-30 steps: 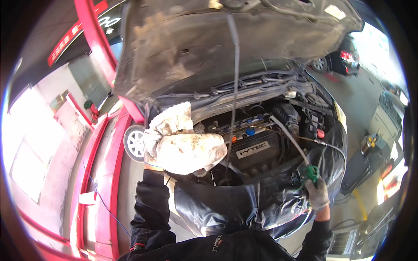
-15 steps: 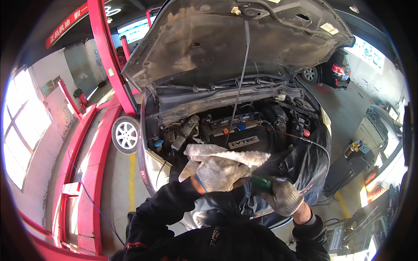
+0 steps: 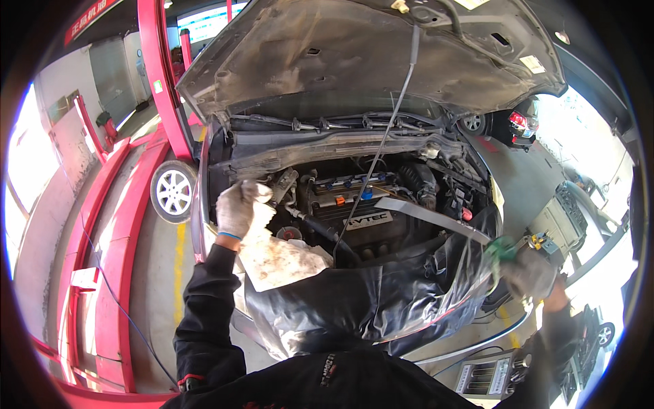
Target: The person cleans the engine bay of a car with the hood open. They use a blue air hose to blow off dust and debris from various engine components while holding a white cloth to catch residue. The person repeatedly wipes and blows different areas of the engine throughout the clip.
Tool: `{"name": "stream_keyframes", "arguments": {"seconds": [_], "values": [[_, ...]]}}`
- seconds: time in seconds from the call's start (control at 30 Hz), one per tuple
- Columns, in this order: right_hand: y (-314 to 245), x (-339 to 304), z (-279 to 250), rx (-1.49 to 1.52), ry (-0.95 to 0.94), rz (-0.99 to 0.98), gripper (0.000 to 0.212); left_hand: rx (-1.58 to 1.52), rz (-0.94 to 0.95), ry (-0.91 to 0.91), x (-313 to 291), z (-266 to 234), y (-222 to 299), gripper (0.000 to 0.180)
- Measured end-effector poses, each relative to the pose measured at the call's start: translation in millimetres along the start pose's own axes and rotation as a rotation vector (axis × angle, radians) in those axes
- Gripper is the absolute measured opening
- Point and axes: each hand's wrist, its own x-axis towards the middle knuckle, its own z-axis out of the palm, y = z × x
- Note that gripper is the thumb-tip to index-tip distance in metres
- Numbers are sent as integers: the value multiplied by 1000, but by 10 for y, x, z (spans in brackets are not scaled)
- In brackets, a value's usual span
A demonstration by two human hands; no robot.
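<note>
My left hand (image 3: 236, 210), in a knitted work glove, pinches the upper corner of a stained whitish rag (image 3: 283, 261). The rag hangs down over the front left of the engine bay, partly on the black fender cover (image 3: 354, 300). Off to the right, my gloved right hand (image 3: 531, 274) grips the green handle of a long flat metal blade (image 3: 439, 219), somewhat smeared by motion. Its grey blade points left over the dark engine cover (image 3: 381, 235), apart from the rag. Whether the tip touches anything I cannot tell.
A thin prop rod (image 3: 388, 129) runs from the raised hood (image 3: 327, 65) into the engine bay. Red lift rails (image 3: 109, 293) and a wheel (image 3: 174, 191) stand at the left. A black car (image 3: 514, 123) is at the far right; a tool case (image 3: 487, 375) lies lower right.
My hands have parted: the left moved left and up with the rag, which now hangs spread out. The right swung right, and the long blade came into view out of the rag.
</note>
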Motion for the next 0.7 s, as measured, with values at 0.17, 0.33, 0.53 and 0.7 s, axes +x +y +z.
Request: {"name": "stream_keyframes", "arguments": {"seconds": [0.17,0.33,0.53,0.7], "values": [[825,915,197,758,-621,954,17,29,-124,-42,232,269,-264,59],[979,1829,941,878,-594,1161,40,84,-202,-218,419,879,-234,52],[1103,1592,1301,847,-654,1354,40,203,-294,-499,728,1784,-459,56],[1369,800,1201,570,-842,1269,49,384,4,-767,603,2389,-516,53]]}}
